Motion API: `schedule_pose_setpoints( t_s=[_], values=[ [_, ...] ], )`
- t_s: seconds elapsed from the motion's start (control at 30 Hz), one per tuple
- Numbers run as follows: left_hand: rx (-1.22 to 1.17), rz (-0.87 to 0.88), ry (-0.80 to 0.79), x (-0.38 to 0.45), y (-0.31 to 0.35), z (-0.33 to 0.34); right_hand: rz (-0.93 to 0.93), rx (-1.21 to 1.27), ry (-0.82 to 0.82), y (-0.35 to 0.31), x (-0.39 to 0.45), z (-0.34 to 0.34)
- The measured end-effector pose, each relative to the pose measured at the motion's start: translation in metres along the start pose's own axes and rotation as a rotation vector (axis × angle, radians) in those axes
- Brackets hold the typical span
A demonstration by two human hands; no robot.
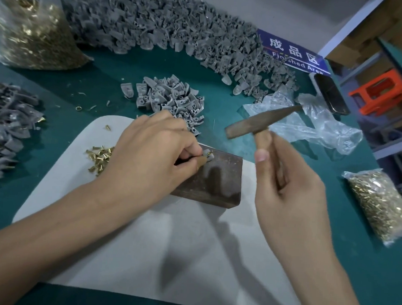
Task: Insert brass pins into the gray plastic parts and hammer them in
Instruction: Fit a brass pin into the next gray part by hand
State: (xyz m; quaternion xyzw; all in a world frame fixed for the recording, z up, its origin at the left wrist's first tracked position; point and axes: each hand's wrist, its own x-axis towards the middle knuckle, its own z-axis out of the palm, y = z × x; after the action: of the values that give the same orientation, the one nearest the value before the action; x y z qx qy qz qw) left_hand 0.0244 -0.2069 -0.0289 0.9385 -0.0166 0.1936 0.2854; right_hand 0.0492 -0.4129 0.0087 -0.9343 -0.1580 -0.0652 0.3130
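The left hand (148, 154) pinches a gray plastic part (208, 155) with a brass pin against the dark block (217, 179) on the white mat (143, 254), while the right hand (288, 192) grips the hammer (259, 125) raised just above the block

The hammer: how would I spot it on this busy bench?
Start at the white mat on the green table, then the dark block lying on it. Just above and right of that block, the right hand grips the hammer. Its dark metal head and raised wooden handle set it apart from the grey parts and brass pins.
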Motion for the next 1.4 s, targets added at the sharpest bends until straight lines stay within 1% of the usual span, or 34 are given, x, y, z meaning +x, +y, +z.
schedule_pose_setpoints(
  t_s=[0.03,0.07,0.17,0.27,0.37,0.47,0.57,0.67,0.77,0.87,0.97,1.03,1.1,1.17,1.23,1.4],
  values=[
    [0.002,0.001,0.001,0.000,0.001,0.000,-0.011,-0.047,-0.062,-0.001,0.000,0.001],
    [0.007,0.006,0.000,0.000,0.001,0.000,-0.016,-0.073,-0.089,0.001,0.000,0.002],
    [0.018,0.017,-0.010,0.001,0.001,-0.001,0.005,-0.007,-0.003,0.003,-0.002,0.003],
    [0.006,0.015,-0.009,0.000,0.001,-0.002,0.006,-0.024,-0.065,0.002,-0.004,0.008],
    [-0.001,0.021,-0.007,0.001,0.000,-0.001,0.029,0.074,0.006,0.004,-0.003,0.006],
    [-0.018,0.022,-0.002,0.000,0.000,-0.002,0.010,-0.026,-0.098,0.004,-0.002,0.005],
    [-0.017,0.028,-0.007,0.000,0.000,-0.001,0.014,0.029,0.009,0.005,-0.004,0.002],
    [-0.019,0.013,-0.010,0.000,0.000,-0.001,0.009,-0.046,-0.065,0.002,-0.007,0.003],
    [-0.030,0.014,-0.018,0.001,-0.001,-0.002,0.034,0.015,0.018,0.002,-0.008,0.004],
    [-0.017,0.019,-0.008,0.000,-0.001,-0.002,-0.002,-0.070,-0.067,0.001,-0.007,0.006],
    [-0.002,0.053,-0.013,0.001,-0.001,-0.003,0.016,-0.005,-0.014,0.003,-0.005,0.005],
    [0.009,0.053,-0.018,0.001,-0.001,-0.003,0.005,-0.034,-0.078,0.003,-0.004,0.005],
    [0.009,0.064,-0.027,0.001,-0.002,-0.003,0.030,-0.003,-0.088,0.007,-0.001,0.004],
    [-0.004,0.067,-0.025,0.001,-0.002,-0.003,0.059,0.028,-0.019,0.014,0.006,0.002],
    [-0.014,0.066,-0.027,0.001,-0.002,-0.002,0.124,0.042,0.008,0.023,0.015,0.002],
    [-0.038,0.053,-0.031,0.002,-0.004,0.000,0.244,-0.016,-0.033,0.042,0.036,0.023]
  ],
)
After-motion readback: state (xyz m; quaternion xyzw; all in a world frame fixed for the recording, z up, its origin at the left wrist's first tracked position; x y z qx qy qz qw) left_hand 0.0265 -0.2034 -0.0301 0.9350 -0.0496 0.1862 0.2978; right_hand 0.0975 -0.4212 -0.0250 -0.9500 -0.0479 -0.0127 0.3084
